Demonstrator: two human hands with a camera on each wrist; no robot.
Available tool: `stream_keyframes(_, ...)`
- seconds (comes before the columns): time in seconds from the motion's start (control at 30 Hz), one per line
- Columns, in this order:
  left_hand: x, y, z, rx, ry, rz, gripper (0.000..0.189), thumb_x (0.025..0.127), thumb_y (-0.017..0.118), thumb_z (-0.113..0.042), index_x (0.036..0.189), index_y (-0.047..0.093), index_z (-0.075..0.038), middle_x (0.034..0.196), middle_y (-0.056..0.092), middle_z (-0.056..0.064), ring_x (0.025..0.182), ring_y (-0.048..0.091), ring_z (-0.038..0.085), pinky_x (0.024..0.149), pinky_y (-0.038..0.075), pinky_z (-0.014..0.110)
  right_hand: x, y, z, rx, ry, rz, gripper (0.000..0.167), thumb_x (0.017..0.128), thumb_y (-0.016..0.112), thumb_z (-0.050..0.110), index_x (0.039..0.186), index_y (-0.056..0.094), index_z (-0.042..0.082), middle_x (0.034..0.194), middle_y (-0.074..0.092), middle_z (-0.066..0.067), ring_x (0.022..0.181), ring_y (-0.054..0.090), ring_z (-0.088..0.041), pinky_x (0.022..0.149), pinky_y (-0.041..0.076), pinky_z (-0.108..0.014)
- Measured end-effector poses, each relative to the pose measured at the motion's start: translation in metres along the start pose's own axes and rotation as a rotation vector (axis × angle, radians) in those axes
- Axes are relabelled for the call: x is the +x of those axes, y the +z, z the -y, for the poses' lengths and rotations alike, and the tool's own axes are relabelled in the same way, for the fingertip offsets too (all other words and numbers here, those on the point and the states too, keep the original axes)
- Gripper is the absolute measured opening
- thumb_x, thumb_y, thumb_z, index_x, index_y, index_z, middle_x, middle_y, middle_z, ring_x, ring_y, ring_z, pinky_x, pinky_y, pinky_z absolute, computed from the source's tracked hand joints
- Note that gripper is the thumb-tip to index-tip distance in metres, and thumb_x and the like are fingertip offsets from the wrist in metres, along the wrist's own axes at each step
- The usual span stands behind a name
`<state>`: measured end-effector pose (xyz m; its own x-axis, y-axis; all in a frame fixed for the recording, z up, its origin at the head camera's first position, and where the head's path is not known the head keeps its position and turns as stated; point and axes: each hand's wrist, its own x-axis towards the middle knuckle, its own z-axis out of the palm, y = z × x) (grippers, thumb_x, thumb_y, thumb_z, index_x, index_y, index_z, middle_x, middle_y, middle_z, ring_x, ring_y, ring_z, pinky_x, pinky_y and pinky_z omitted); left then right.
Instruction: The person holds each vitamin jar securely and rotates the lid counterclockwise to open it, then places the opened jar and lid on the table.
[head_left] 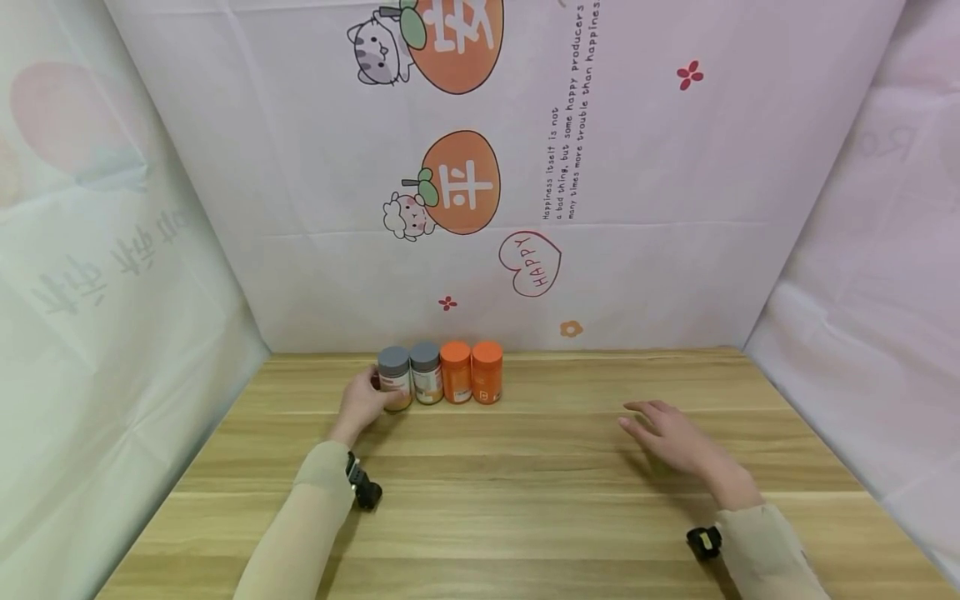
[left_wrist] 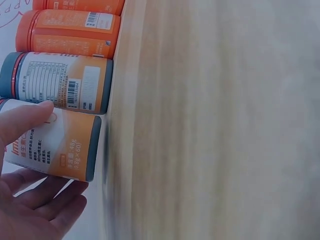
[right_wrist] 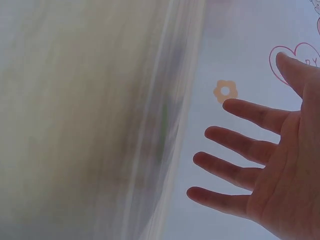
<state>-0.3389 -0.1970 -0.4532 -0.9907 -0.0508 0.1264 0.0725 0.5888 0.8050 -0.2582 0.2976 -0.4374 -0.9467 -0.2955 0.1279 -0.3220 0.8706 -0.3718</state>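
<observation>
The wooden table [head_left: 487, 508] fills the bottom of the head view, and the white cloth [head_left: 637, 208] hangs behind it. The right hand [head_left: 678, 437], at the right of the frame, has its fingers spread and holds nothing. The left hand [head_left: 365, 402], left of the middle, holds the end jar [head_left: 393, 381], with its thumb on one side and fingers on the other.

Four jars make one row along the back of the table, left of the middle. The second gray-lidded jar [head_left: 427, 381] and two orange jars [head_left: 472, 375] stand up with no hand on them, so I think they are done for now. The end jar leans a little in the left wrist view. It is not let go yet, so that bit looks left. I cannot tell if its bottom sits flat.
</observation>
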Motion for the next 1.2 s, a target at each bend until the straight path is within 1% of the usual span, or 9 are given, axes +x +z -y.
stream_keyframes(0.1, -0.003, -0.001, -0.002, 0.018, 0.021, -0.016, 0.045, 0.074, 0.079, -0.026, 0.108, 0.058, -0.006, 0.105, 0.063, 0.014, 0.096, 0.059, 0.026, 0.081, 0.048, 0.04, 0.001, 0.001, 0.002, 0.001, -0.012, -0.001, 0.06, 0.098, 0.041, 0.046, 0.134, 0.048, -0.001, 0.133, 0.048, -0.03, 0.121, 0.045, -0.049, 0.097, 0.036, -0.062)
stream_keyframes(0.23, -0.007, -0.002, -0.003, 0.026, 0.024, -0.03, 0.042, 0.071, 0.081, -0.026, 0.101, 0.057, -0.008, 0.099, 0.063, 0.011, 0.09, 0.058, 0.024, 0.076, 0.048, 0.036, 0.003, 0.003, 0.003, 0.006, -0.017, -0.004, 0.06, 0.098, 0.041, 0.047, 0.134, 0.049, 0.0, 0.133, 0.048, -0.029, 0.121, 0.045, -0.048, 0.098, 0.036, -0.062)
stream_keyframes(0.47, -0.013, -0.004, -0.007, 0.046, 0.055, -0.042, 0.043, 0.071, 0.082, -0.027, 0.098, 0.054, -0.008, 0.096, 0.062, 0.01, 0.086, 0.058, 0.023, 0.071, 0.046, 0.032, 0.006, 0.006, 0.009, 0.029, -0.019, 0.005, 0.06, 0.098, 0.039, 0.049, 0.135, 0.048, 0.002, 0.135, 0.047, -0.028, 0.122, 0.045, -0.047, 0.098, 0.035, -0.063)
stream_keyframes(0.63, -0.022, -0.005, -0.016, 0.056, 0.08, -0.051, 0.042, 0.07, 0.082, -0.026, 0.096, 0.052, -0.009, 0.092, 0.062, 0.009, 0.082, 0.057, 0.022, 0.069, 0.045, 0.032, 0.008, 0.008, 0.014, 0.039, -0.033, 0.01, 0.059, 0.098, 0.04, 0.048, 0.135, 0.049, 0.002, 0.134, 0.048, -0.027, 0.122, 0.046, -0.047, 0.098, 0.035, -0.062)
stream_keyframes(0.77, -0.028, -0.004, -0.023, 0.05, 0.11, -0.045, 0.041, 0.071, 0.081, -0.023, 0.097, 0.052, -0.009, 0.093, 0.062, 0.009, 0.082, 0.058, 0.022, 0.071, 0.046, 0.034, 0.01, 0.009, 0.018, 0.035, -0.037, 0.013, 0.059, 0.098, 0.04, 0.048, 0.135, 0.049, 0.003, 0.134, 0.048, -0.027, 0.122, 0.046, -0.046, 0.099, 0.036, -0.061)
stream_keyframes(1.0, -0.036, 0.003, -0.031, 0.031, 0.153, -0.014, 0.043, 0.073, 0.08, -0.019, 0.106, 0.053, -0.009, 0.101, 0.063, 0.01, 0.091, 0.06, 0.024, 0.08, 0.05, 0.041, 0.014, 0.011, 0.027, 0.046, -0.036, 0.031, 0.061, 0.098, 0.039, 0.051, 0.137, 0.047, 0.004, 0.137, 0.046, -0.027, 0.123, 0.045, -0.045, 0.098, 0.036, -0.061)
stream_keyframes(1.2, -0.04, 0.009, -0.035, 0.029, 0.184, -0.005, 0.044, 0.072, 0.08, -0.018, 0.107, 0.055, -0.009, 0.101, 0.064, 0.01, 0.09, 0.061, 0.025, 0.079, 0.05, 0.042, 0.019, 0.015, 0.033, 0.057, -0.05, 0.036, 0.061, 0.097, 0.038, 0.052, 0.137, 0.047, 0.006, 0.137, 0.047, -0.025, 0.124, 0.045, -0.044, 0.098, 0.036, -0.061)
